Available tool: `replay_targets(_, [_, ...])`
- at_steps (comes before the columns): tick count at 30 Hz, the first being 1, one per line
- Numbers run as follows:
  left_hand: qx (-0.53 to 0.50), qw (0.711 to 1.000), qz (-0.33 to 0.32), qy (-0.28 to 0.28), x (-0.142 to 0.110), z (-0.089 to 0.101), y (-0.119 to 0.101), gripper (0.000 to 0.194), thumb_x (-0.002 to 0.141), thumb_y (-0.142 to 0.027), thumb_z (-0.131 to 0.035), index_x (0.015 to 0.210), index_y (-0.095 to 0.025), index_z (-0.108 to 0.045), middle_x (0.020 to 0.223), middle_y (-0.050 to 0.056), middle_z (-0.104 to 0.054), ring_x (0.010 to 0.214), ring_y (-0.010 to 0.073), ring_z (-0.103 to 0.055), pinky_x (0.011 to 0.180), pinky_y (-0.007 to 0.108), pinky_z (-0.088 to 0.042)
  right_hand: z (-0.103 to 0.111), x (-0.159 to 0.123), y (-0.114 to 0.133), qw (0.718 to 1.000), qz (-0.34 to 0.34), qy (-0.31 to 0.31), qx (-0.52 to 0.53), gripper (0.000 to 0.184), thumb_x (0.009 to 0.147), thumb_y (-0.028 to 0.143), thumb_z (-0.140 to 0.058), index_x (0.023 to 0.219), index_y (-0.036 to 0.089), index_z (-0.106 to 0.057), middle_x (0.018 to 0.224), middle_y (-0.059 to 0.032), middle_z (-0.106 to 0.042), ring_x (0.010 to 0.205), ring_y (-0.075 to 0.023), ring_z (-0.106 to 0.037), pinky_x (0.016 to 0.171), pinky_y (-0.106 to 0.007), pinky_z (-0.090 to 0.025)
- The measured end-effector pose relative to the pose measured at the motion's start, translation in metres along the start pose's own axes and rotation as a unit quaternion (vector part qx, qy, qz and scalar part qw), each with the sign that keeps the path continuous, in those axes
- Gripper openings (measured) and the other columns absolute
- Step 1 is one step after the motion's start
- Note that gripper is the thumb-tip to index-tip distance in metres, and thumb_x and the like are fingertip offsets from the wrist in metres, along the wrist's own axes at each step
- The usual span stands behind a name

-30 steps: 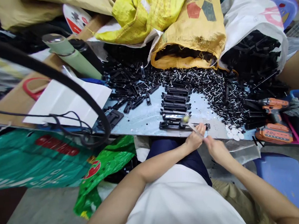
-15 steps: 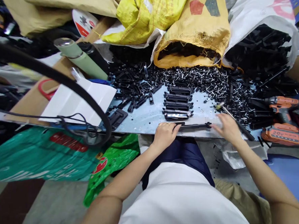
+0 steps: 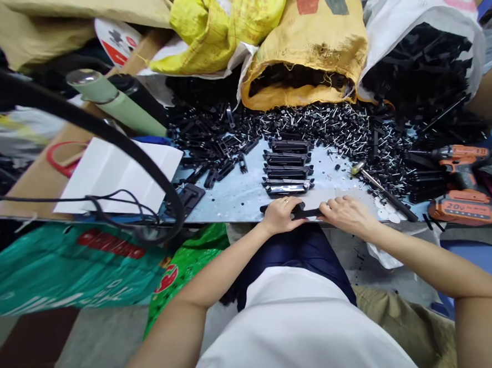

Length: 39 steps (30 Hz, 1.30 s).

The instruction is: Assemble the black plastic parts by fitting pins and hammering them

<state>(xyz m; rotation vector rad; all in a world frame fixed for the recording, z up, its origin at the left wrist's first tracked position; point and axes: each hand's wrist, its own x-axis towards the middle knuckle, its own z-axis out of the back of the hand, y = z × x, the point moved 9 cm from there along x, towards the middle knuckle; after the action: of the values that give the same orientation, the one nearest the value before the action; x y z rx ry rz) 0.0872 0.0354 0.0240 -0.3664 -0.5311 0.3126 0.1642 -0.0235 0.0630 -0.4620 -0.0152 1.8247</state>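
Observation:
At the table's front edge, my left hand (image 3: pixel 282 215) and my right hand (image 3: pixel 343 213) are both closed on a long black plastic part (image 3: pixel 306 213). The left fingers wrap its left half, while the right hand grips its right end, which is hidden under the fingers. Just beyond my hands, several similar black assemblies (image 3: pixel 287 172) lie side by side in a column on the pale blue tabletop (image 3: pixel 238 198). To the right of my right hand lies a hammer (image 3: pixel 382 189) with a dark handle.
Black-headed screws (image 3: pixel 334 126) are heaped behind the column, below an orange sack (image 3: pixel 307 94). Small black clips (image 3: pixel 210 147) lie to the left. An orange cordless drill (image 3: pixel 462 182) rests at the right. A black curved lamp arm (image 3: pixel 114 142) crosses the left side.
My right hand has moved left and closed on the black part's right end; it was open beside it before. The left hand has shifted slightly right. The view has shifted slightly.

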Motion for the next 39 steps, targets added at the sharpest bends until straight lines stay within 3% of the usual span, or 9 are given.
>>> replay_targets(4, [-0.003,1.0,-0.011,-0.008,0.001,-0.003,-0.005,0.043,0.078,-0.053,-0.052,0.101,-0.016,-0.056,0.091,0.009,-0.066,0.083,0.0216,-0.064,0.072,0.033,-0.051,0.0,0.001,-0.004,0.999,0.036,0.009,-0.006,0.03,0.093,0.039,-0.035,0.095,0.015,-0.053,0.078,-0.0091,-0.063,0.071,-0.0185,-0.059,0.059,-0.026,-0.027])
replay_targets(9, [0.032,0.999,0.02,-0.003,0.003,-0.005,-0.003,0.04,0.08,-0.051,-0.051,0.1,-0.017,-0.056,0.092,0.009,-0.066,0.081,0.0205,-0.064,0.069,0.031,-0.051,-0.005,-0.002,-0.014,0.999,-0.032,-0.008,-0.017,0.033,0.094,0.038,-0.03,0.097,0.015,-0.052,0.076,-0.0085,-0.062,0.07,-0.0179,-0.059,0.059,-0.027,-0.025])
replay_targets(15, [0.001,0.999,-0.006,0.033,0.003,-0.011,-0.014,0.045,0.078,-0.056,-0.05,0.1,-0.017,-0.056,0.086,0.008,-0.066,0.08,0.0196,-0.064,0.072,0.029,-0.05,-0.012,-0.002,-0.014,0.996,0.092,-0.01,-0.01,0.036,0.093,0.045,-0.031,0.095,0.017,-0.053,0.074,-0.0074,-0.062,0.067,-0.0154,-0.057,0.058,-0.027,-0.024])
replay_targets(20, [0.009,0.999,0.025,0.039,0.009,-0.017,-0.013,0.043,0.08,-0.053,-0.051,0.101,-0.016,-0.055,0.09,0.009,-0.066,0.082,0.0209,-0.064,0.072,0.03,-0.05,-0.018,-0.005,-0.026,0.999,0.02,-0.032,-0.01,0.034,0.092,0.043,-0.034,0.096,0.016,-0.055,0.07,-0.0077,-0.061,0.066,-0.0163,-0.057,0.058,-0.027,-0.023])
replay_targets(27, [0.015,0.992,0.006,0.127,0.012,-0.033,-0.028,0.049,0.077,-0.055,-0.053,0.104,-0.015,-0.054,0.09,0.01,-0.064,0.083,0.0224,-0.062,0.071,0.032,-0.049,-0.049,-0.019,-0.028,0.997,0.036,-0.063,0.033,0.046,0.092,0.048,-0.026,0.089,0.016,-0.059,0.069,-0.0065,-0.061,0.06,-0.0148,-0.053,0.057,-0.027,-0.023])
replay_targets(30, [0.032,0.991,-0.014,0.126,0.044,-0.04,-0.042,0.05,0.08,-0.049,-0.053,0.116,-0.014,-0.049,0.109,0.014,-0.059,0.102,0.0259,-0.055,0.082,0.036,-0.046,-0.067,-0.027,-0.039,0.993,0.013,-0.098,0.057,0.047,0.092,0.048,-0.028,0.084,0.015,-0.06,0.072,-0.007,-0.061,0.066,-0.0149,-0.052,0.058,-0.026,-0.025])
replay_targets(32, [0.043,0.992,0.005,0.12,0.081,-0.05,-0.042,0.037,0.086,-0.032,-0.048,0.118,-0.015,-0.048,0.116,0.014,-0.056,0.107,0.025,-0.052,0.087,0.037,-0.043,-0.075,-0.034,-0.045,0.99,-0.001,-0.124,0.072,0.046,0.092,0.048,-0.03,0.085,0.015,-0.061,0.078,-0.0081,-0.062,0.072,-0.0159,-0.052,0.062,-0.027,-0.028])
replay_targets(36, [0.033,0.98,0.084,0.178,0.154,-0.086,-0.026,0.026,0.081,-0.003,-0.041,0.099,-0.01,-0.059,0.099,0.015,-0.062,0.097,0.0237,-0.057,0.079,0.034,-0.046,-0.076,-0.044,-0.062,0.982,-0.046,-0.156,0.098,0.041,0.092,0.043,-0.032,0.094,0.016,-0.062,0.089,-0.0093,-0.063,0.081,-0.0183,-0.051,0.07,-0.029,-0.032])
replay_targets(39, [0.018,0.979,0.096,0.18,0.174,-0.094,-0.024,0.02,0.077,0.001,-0.045,0.083,-0.008,-0.062,0.089,0.015,-0.064,0.09,0.0229,-0.06,0.077,0.032,-0.046,-0.065,-0.036,-0.097,0.968,-0.136,-0.182,0.104,0.037,0.093,0.033,-0.03,0.101,0.014,-0.06,0.098,-0.0113,-0.061,0.087,-0.0198,-0.05,0.075,-0.029,-0.035])
